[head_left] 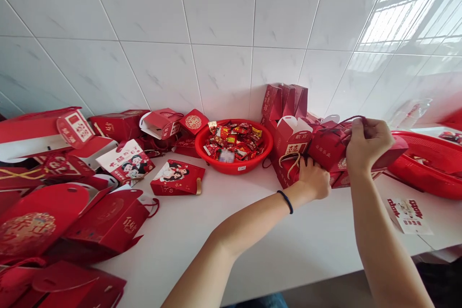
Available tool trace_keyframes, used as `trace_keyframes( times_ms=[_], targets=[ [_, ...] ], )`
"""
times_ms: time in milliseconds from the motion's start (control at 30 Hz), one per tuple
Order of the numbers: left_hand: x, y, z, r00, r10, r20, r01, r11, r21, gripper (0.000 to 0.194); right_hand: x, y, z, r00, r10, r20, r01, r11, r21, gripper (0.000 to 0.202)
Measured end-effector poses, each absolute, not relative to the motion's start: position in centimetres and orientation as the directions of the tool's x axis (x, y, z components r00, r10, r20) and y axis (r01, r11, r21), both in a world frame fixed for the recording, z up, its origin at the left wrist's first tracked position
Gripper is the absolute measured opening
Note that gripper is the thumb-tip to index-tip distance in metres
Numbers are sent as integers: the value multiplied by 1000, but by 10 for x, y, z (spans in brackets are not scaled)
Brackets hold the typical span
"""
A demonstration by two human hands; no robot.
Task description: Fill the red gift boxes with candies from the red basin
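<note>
On the right of the counter, my right hand (370,142) is closed on the dark cord handle of a red gift box (327,147). My left hand (314,179) reaches in just below and left of that box, against the cluster of red boxes; its fingertips are partly hidden among them. Beside it stands an upright box (293,137) with a gold double-happiness panel and a twisted cream cord. Three narrow red boxes (285,101) stand behind, near the wall. A red basin (233,168) full of wrapped candies sits left of the cluster.
Many red gift boxes (108,216) crowd the left side. A box with a cartoon couple (176,178) lies before the basin. At the right are a large red basket (429,178), a white printed card (409,216) and clear plastic by the tiled wall.
</note>
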State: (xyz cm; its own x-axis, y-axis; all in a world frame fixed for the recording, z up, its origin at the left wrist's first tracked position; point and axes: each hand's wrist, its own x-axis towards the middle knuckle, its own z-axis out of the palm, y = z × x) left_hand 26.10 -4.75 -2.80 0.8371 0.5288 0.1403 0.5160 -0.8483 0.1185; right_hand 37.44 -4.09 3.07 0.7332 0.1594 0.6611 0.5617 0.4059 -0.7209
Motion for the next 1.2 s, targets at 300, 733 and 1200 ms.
trace_keyframes(
  times_ms=[300, 733, 1200],
  targets=[
    [253, -61, -31, 876, 446, 183, 453, -891, 3, 34, 381, -33, 5, 686, 76, 724, 700, 204, -684, 14],
    [225, -45, -64, 904, 96, 416, 53, -992, 112, 27, 375, -37, -21, 606, 161, 779, 774, 107, -624, 33],
    [224, -62, -72, 935, 349, 68, 310, -893, 325, 36, 398, -71, -11, 339, 676, 655, 840, 96, -534, 46]
  ],
)
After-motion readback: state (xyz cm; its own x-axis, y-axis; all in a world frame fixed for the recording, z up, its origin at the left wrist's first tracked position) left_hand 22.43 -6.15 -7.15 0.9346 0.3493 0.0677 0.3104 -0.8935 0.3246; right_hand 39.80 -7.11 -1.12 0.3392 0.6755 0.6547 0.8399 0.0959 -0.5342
